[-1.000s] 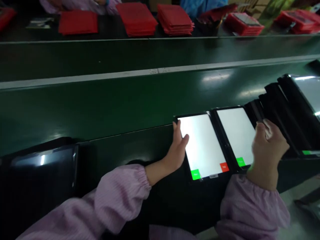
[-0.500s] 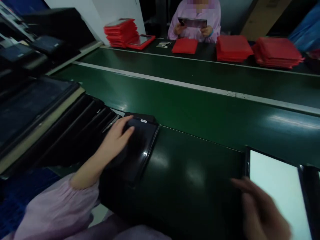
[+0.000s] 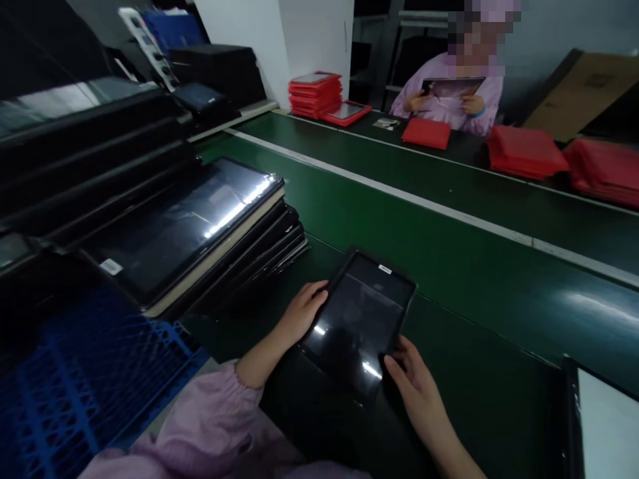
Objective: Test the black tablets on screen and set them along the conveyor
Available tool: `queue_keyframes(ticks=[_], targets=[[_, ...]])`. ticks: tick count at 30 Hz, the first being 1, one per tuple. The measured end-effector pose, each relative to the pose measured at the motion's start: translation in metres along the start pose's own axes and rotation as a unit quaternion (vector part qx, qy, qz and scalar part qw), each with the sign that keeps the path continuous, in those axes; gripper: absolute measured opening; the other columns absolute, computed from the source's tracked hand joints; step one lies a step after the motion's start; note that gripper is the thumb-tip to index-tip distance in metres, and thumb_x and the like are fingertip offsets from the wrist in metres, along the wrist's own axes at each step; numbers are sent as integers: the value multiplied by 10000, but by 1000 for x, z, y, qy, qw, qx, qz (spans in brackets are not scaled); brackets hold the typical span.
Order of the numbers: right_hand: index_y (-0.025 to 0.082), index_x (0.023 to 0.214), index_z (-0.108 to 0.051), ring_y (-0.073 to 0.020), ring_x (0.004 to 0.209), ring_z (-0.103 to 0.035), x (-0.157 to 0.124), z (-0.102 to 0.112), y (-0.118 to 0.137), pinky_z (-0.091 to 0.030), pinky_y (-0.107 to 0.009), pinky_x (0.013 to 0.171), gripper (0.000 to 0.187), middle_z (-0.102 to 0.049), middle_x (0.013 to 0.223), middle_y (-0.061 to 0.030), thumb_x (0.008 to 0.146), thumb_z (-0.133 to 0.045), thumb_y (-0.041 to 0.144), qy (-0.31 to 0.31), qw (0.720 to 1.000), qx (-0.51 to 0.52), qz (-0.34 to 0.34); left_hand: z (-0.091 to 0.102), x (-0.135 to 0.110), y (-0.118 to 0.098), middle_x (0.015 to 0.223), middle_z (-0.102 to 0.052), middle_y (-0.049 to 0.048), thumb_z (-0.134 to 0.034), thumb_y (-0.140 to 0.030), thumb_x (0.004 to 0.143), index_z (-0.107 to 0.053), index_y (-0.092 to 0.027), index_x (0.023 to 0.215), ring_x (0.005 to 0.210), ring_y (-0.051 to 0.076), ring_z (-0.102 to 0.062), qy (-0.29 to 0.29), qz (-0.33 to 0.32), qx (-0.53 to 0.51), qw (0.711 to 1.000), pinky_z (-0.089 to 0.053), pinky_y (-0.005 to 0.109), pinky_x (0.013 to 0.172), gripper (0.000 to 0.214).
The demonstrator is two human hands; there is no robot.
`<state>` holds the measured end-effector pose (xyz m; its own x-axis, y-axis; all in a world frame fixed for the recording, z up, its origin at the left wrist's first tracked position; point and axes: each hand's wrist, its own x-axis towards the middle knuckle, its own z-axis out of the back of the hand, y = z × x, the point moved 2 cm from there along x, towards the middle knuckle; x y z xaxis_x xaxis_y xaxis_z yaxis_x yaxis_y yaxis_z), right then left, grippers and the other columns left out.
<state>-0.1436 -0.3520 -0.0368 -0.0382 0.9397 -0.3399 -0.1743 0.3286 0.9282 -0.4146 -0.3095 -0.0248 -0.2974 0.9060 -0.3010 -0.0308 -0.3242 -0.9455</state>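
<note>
A black tablet (image 3: 357, 326) with a small white label near its far edge lies between my hands, tilted slightly over the green work surface. My left hand (image 3: 302, 311) grips its left side, thumb on top and fingers curled at the edge. On the lower right side my right hand (image 3: 412, 378) holds the edge with thumb and fingers. To the left rises a stack of black panels, the top one a large dark screen (image 3: 194, 219) with bright reflections. A lit white screen (image 3: 606, 426) in a black frame lies at the lower right, partly out of view.
A green belt (image 3: 379, 219) with a white strip runs across ahead. Beyond it sit piles of red sleeves (image 3: 314, 96), and a person (image 3: 449, 93) in pink holds a dark tablet. A blue plastic crate (image 3: 94, 392) stands at lower left.
The view has swung left. My right hand has left the lit screen's side and now holds the black tablet's right edge. My left hand has shifted from its top face to its left edge.
</note>
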Motion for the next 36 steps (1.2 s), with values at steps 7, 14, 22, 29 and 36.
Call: queue_keyframes(ticks=[7,14,22,29,36], targets=[[224,1023,-801,-302,894,-796,-8,32,19,-667,-389,806,691,-836,942,-74,644,-851,799,-144,987,25,-63,-47,-38,2,1090,-843,123,-744,-818,758,-826,-194,1075,1112,350,-769,176,83,-182,964,-588,461,1023,705],[243,955,-845,-316,884,-792,-13,57,13,-671,-419,792,630,-842,903,-65,592,-887,757,-239,968,39,-63,-45,-65,-20,1104,-836,45,-803,-452,873,-838,-266,1143,1130,284,-748,285,31,-189,939,-591,379,1012,330],[232,1220,-796,-315,1099,-789,-74,51,37,-675,-406,881,545,-831,1196,-101,896,-757,669,-260,962,-63,53,-65,-71,12,1006,-854,80,-883,-534,712,-814,-226,989,1122,346,-783,188,262,-282,903,-608,455,1034,420],[346,1448,-674,-275,1078,-764,-93,47,50,-672,-396,892,441,-778,1202,-74,1016,-686,259,-191,890,-284,301,-75,-83,15,768,-819,34,-1034,-463,578,-785,-182,912,732,258,-806,108,266,-251,924,-628,302,671,502],[373,1759,-239,-318,1481,-596,-79,52,36,-625,-462,1105,779,-478,1716,-106,1084,-624,440,-89,954,-136,250,-74,-76,31,718,-806,51,-1004,-516,610,-808,-186,854,773,296,-819,137,293,-205,924,-645,337,689,454]])
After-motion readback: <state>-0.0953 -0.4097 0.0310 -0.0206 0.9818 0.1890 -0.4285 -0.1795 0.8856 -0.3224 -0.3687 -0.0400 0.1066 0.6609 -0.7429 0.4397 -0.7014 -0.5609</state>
